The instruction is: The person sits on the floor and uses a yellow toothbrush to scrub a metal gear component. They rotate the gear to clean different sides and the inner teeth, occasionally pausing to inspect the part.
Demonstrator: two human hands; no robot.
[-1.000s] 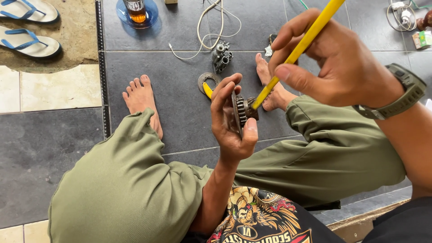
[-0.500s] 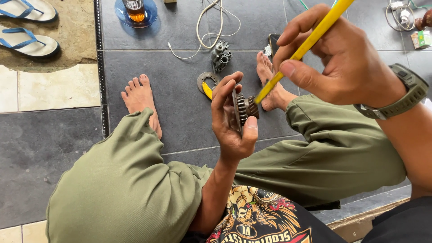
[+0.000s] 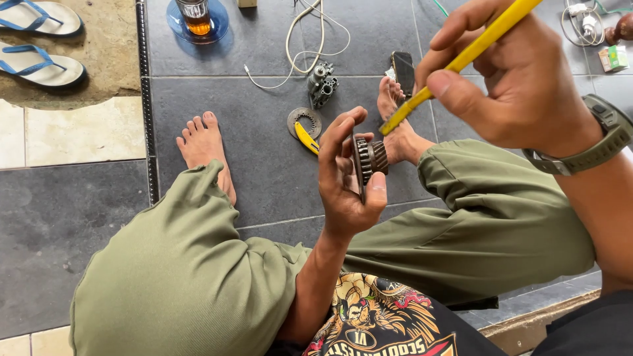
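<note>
head view showed a person seated on a dark tiled floor, legs in green trousers, both bare feet out in front. the left hand was raised at mid-frame with its grip clamped on a small metal gear cluster, thumb under the near edge and fingertips curled over the far edge, so the toothed faces stood on edge and the gear's axis ran roughly left to right. the right hand, wearing a green wristwatch, had its grip closed on a yellow-handled tool, pinched pen-style between thumb and fingers. the tool's long axis slanted from upper right down to lower left, and its lower end lay just up and right of the gear; whether it touched the teeth could not be told. the gear lay below and to the left of the right hand, well nearer to the left hand that held it. on the floor beyond sat a ring-shaped metal part with a yellow piece, a small grey metal housing, a white cable, a dark phone, and a glass of amber drink on a blue saucer. blue-strapped sandals lay at upper left.
</note>
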